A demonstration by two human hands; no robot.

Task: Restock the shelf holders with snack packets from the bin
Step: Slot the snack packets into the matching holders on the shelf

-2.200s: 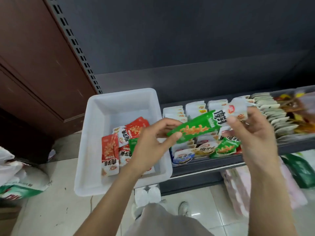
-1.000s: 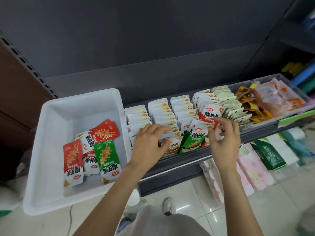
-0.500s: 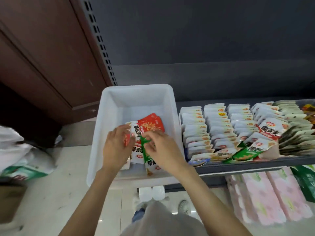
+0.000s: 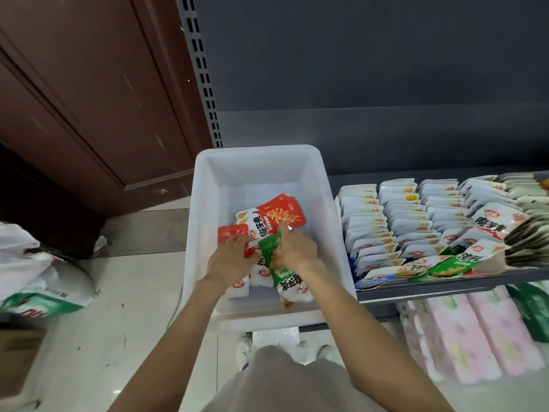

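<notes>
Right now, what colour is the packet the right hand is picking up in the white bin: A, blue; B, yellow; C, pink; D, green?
D: the right hand grips a green packet inside the white bin, beside the red packets.

both hands (image 4: 234, 257) low (fingers curled)
</notes>
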